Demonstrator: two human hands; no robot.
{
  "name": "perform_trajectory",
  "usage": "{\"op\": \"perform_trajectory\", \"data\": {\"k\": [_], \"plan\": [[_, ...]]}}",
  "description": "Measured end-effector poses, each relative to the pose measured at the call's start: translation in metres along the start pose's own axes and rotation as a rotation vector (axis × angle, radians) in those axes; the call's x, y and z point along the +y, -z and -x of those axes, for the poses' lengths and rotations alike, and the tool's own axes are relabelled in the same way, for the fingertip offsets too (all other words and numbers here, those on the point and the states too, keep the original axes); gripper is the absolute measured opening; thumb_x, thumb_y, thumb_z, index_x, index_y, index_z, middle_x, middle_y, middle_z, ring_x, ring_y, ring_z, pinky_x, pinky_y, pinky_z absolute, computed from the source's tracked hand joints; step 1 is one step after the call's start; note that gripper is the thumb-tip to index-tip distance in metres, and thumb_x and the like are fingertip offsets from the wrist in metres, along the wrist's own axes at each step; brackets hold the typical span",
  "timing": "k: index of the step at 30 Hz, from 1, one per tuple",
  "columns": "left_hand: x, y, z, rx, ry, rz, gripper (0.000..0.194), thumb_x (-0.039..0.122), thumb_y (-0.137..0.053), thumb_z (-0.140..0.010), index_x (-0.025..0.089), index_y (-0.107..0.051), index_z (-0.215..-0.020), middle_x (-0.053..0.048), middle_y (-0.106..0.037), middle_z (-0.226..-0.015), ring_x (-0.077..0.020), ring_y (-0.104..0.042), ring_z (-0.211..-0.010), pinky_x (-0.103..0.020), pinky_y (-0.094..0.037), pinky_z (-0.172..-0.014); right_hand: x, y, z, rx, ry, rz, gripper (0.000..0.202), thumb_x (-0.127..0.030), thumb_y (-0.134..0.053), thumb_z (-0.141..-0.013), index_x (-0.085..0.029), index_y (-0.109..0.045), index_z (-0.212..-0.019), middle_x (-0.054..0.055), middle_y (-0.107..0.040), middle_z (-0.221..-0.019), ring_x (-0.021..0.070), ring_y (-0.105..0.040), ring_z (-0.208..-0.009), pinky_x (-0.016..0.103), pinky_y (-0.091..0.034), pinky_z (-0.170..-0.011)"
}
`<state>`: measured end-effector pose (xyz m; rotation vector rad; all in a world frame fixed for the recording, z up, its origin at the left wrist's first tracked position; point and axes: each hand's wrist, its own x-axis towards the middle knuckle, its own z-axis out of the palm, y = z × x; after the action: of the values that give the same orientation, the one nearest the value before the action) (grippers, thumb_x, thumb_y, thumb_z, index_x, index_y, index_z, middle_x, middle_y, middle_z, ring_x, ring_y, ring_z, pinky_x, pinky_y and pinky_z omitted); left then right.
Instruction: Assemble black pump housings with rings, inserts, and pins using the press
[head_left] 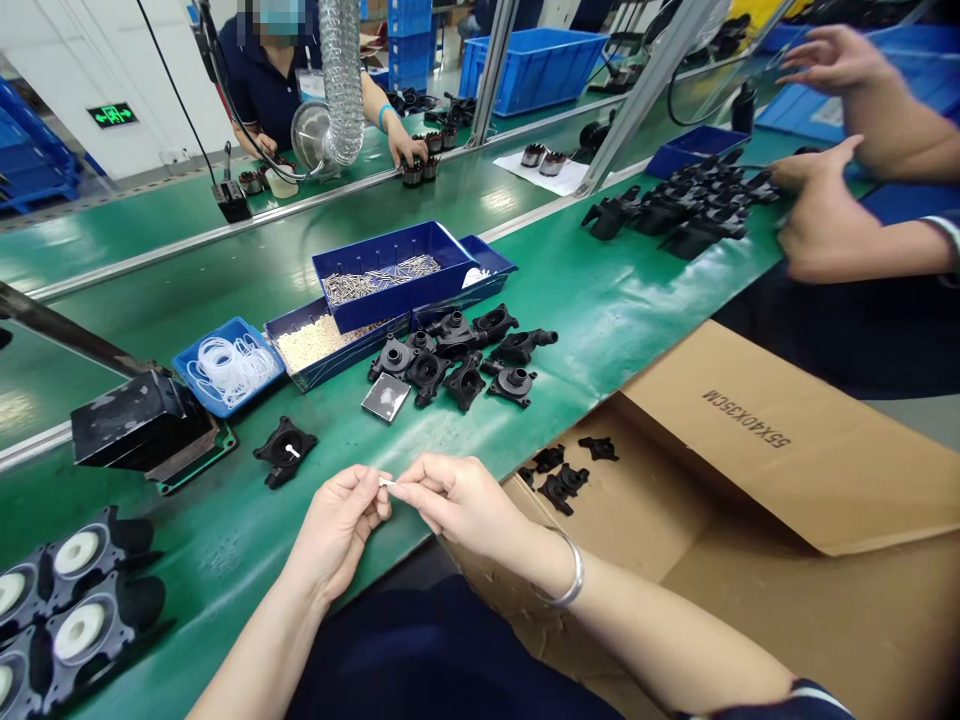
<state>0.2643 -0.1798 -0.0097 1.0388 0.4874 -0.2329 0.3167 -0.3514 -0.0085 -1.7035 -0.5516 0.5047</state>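
Note:
Over the front edge of the green bench, my left hand and my right hand meet fingertip to fingertip. Between them is a small white piece, pinched from both sides; its exact kind is too small to make out. Beyond my left hand lies a black plastic housing with a short white pin in its middle. Several similar black housings are heaped farther back, beside a small square metallic plate.
Blue bins hold metal pins, small cream pieces and white rings. Black parts with white discs stand at left. An open cardboard box is at right. A co-worker's hands handle black parts; another person works opposite.

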Motion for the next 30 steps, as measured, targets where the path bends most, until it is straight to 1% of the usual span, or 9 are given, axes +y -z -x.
{"op": "perform_trajectory", "data": {"k": [5,10,13,19,22,25,27,28,30], "plan": [[0.000,0.002,0.000,0.001,-0.016,-0.040,0.034,0.043,-0.085,-0.073,0.012,-0.072,-0.076,0.001,-0.057,-0.062,-0.0070,-0.049,-0.060,-0.018,-0.045,-0.062,-0.001,0.001,0.000,-0.109,-0.077,-0.102,0.029,-0.045,-0.054,-0.098,-0.019,-0.062,-0.089,-0.007,-0.053,-0.054,0.0080,-0.047,-0.041,0.019,-0.036,-0.043],[-0.001,0.005,-0.002,0.004,-0.029,-0.095,0.033,0.044,-0.083,-0.074,0.013,-0.072,-0.076,0.001,-0.057,-0.063,-0.0077,-0.049,-0.060,-0.019,-0.044,-0.063,-0.005,0.003,0.002,-0.023,0.071,0.135,0.022,-0.031,-0.055,-0.098,-0.018,-0.064,-0.084,-0.004,-0.058,-0.058,0.0089,-0.050,-0.049,0.021,-0.038,-0.051],[0.000,0.007,-0.004,-0.002,-0.063,-0.206,0.031,0.044,-0.082,-0.076,0.014,-0.072,-0.075,0.001,-0.059,-0.061,-0.0093,-0.050,-0.061,-0.020,-0.043,-0.064,-0.010,0.006,0.001,-0.034,0.061,0.177,0.024,-0.028,-0.057,-0.096,-0.019,-0.062,-0.074,-0.005,-0.057,-0.054,0.0084,-0.049,-0.045,0.020,-0.037,-0.049],[0.008,0.008,-0.001,-0.022,-0.204,-0.514,0.030,0.041,-0.076,-0.082,0.018,-0.070,-0.063,-0.002,-0.064,-0.062,-0.0157,-0.057,-0.066,-0.025,-0.045,-0.070,-0.004,0.007,-0.004,-0.181,-0.096,-0.054,0.026,-0.037,-0.055,-0.097,-0.019,-0.059,-0.079,-0.007,-0.057,-0.051,0.0070,-0.049,-0.037,0.018,-0.038,-0.043],[0.022,0.002,-0.006,0.010,-0.394,-0.642,0.026,0.043,-0.067,-0.088,0.020,-0.079,-0.086,-0.005,-0.069,-0.074,-0.0187,-0.061,-0.071,-0.027,-0.047,-0.074,0.006,0.003,-0.010,-0.111,-0.039,-0.329,0.030,-0.047,-0.060,-0.095,-0.019,-0.057,-0.084,-0.006,-0.058,-0.056,0.0076,-0.050,-0.041,0.019,-0.039,-0.044],[0.041,-0.013,-0.037,0.095,-0.665,-0.836,0.034,0.039,-0.061,-0.093,0.023,-0.069,-0.121,-0.008,-0.070,-0.105,-0.0224,-0.064,-0.095,-0.029,-0.047,-0.089,0.011,-0.001,-0.017,0.052,0.028,-0.540,0.030,-0.048,-0.064,-0.093,-0.020,-0.056,-0.087,-0.007,-0.057,-0.055,0.0071,-0.047,-0.041,0.020,-0.038,-0.045],[0.051,-0.027,-0.072,0.173,-0.789,-1.051,0.044,0.037,-0.063,-0.091,0.020,-0.060,-0.132,-0.013,-0.063,-0.125,-0.0263,-0.060,-0.113,-0.032,-0.044,-0.098,0.013,-0.003,-0.020,0.143,0.038,-0.612,0.029,-0.047,-0.065,-0.093,-0.020,-0.057,-0.087,-0.008,-0.056,-0.053,0.0066,-0.044,-0.039,0.020,-0.037,-0.044],[0.055,-0.034,-0.090,0.204,-0.791,-1.178,0.050,0.036,-0.066,-0.089,0.016,-0.056,-0.134,-0.017,-0.058,-0.132,-0.0296,-0.056,-0.120,-0.035,-0.042,-0.102,0.015,-0.004,-0.021,0.172,0.035,-0.646,0.029,-0.047,-0.066,-0.092,-0.020,-0.057,-0.087,-0.008,-0.055,-0.052,0.0065,-0.043,-0.038,0.020,-0.036,-0.043],[0.060,-0.046,-0.124,0.226,-0.728,-1.315,0.052,0.033,-0.070,-0.085,0.009,-0.056,-0.130,-0.024,-0.059,-0.128,-0.0356,-0.055,-0.123,-0.041,-0.040,-0.103,0.020,-0.004,-0.022,0.201,0.025,-0.706,0.028,-0.045,-0.067,-0.092,-0.019,-0.057,-0.085,-0.008,-0.054,-0.051,0.0062,-0.041,-0.037,0.019,-0.035,-0.041]]}}
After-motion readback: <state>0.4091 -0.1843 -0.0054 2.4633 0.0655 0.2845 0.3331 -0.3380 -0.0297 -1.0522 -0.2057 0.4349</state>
